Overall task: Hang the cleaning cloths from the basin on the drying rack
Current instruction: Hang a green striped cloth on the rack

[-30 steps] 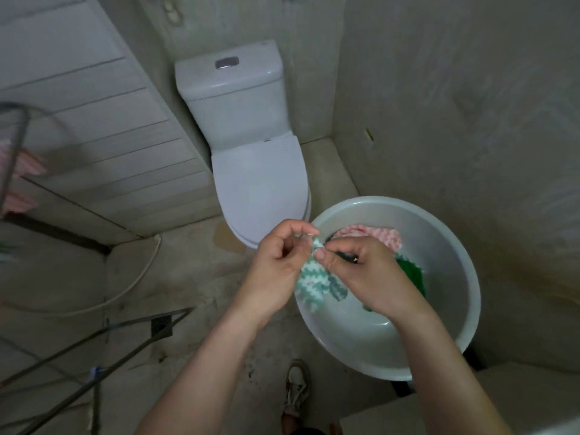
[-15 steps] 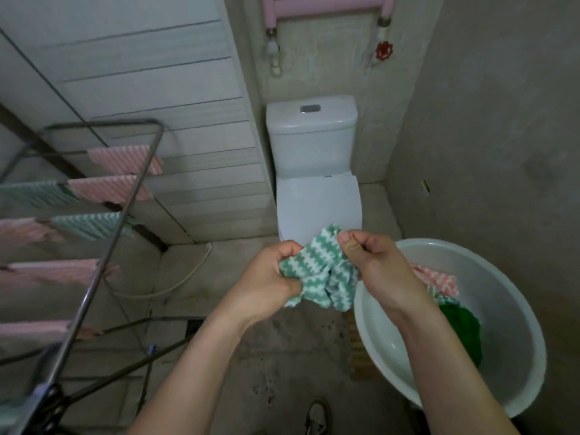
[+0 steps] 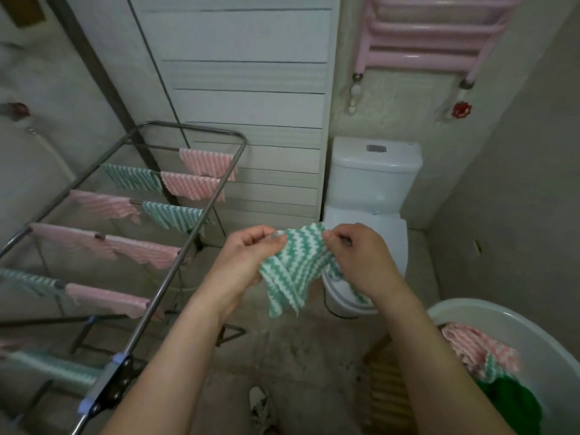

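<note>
Left hand (image 3: 248, 255) and right hand (image 3: 354, 255) each pinch a top corner of the green cloth (image 3: 293, 271), likely spreading it flat for the rack (image 3: 201, 221).

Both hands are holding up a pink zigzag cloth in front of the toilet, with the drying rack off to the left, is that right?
Not quite. The head view shows the cloth is green and white, not pink. The left hand and right hand do hold it up in front of the toilet, with the drying rack off to the left.
</note>
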Demonstrator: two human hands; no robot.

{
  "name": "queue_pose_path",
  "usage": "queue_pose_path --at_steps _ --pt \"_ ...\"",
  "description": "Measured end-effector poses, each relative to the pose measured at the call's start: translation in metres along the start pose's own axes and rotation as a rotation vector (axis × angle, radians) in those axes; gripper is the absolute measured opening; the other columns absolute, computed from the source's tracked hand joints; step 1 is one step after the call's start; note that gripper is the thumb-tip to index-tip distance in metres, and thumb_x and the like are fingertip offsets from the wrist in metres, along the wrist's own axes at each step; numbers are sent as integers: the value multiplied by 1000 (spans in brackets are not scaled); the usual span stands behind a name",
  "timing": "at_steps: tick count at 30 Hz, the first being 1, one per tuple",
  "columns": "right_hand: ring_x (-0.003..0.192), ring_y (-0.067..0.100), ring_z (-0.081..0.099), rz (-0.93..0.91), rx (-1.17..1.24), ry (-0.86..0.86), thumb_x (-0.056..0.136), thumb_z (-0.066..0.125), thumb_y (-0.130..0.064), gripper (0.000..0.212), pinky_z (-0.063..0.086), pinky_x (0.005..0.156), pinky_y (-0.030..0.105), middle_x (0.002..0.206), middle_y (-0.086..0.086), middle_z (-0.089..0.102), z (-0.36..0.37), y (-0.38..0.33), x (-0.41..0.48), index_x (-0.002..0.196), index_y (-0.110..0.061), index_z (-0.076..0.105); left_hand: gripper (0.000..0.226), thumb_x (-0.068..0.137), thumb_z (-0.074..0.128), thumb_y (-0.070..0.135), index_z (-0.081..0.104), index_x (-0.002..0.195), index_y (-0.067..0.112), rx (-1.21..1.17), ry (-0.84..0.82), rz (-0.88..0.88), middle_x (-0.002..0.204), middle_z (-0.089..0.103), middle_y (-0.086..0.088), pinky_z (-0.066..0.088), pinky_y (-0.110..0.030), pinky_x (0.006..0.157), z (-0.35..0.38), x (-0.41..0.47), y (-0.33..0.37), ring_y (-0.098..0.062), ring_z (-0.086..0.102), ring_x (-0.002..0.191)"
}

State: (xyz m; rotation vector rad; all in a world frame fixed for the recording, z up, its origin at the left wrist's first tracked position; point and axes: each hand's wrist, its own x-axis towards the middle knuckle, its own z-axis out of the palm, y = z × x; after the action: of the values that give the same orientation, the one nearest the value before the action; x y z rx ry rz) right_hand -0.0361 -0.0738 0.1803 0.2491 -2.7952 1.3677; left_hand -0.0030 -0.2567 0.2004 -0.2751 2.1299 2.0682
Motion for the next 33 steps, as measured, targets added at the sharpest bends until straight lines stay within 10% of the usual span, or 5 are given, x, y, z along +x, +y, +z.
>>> queue_pose_path --at_steps 7,15,21,33 --pt "59 18 42 -84 -47 -203 99 47 -25 34 34 59 32 64 4 47 34 -55 67 78 0 56 33 83 62 -4 68 73 27 197 216 217 63 67 19 44 -11 56 -93 45 8 4 56 56" --pt "96 27 68 215 691 -556 92 58 -21 28 53 90 37 106 16 72 72 -119 147 106 0 69 29 67 46 -1 67 58 17 -227 380 108 58 62 -2 40 -29 57 -178 94 27 -19 55 56" --pt "66 13 52 -124 335 -364 96 53 -23 29 42 62 17 72 6 59 117 -158 197 78 -4 65 31 90 57 14 72 65 26 -17 485 140 66 67 10 43 -24 62 -233 111 36 -6 59 62" --pt "79 14 61 -387 -120 -210 96 54 -26 20 45 73 27 87 2 68 177 -213 350 86 -16 68 19 88 62 11 51 100 20 -56 724 225 80 60 -3 39 -10 50 -287 177 52 -11 53 62"
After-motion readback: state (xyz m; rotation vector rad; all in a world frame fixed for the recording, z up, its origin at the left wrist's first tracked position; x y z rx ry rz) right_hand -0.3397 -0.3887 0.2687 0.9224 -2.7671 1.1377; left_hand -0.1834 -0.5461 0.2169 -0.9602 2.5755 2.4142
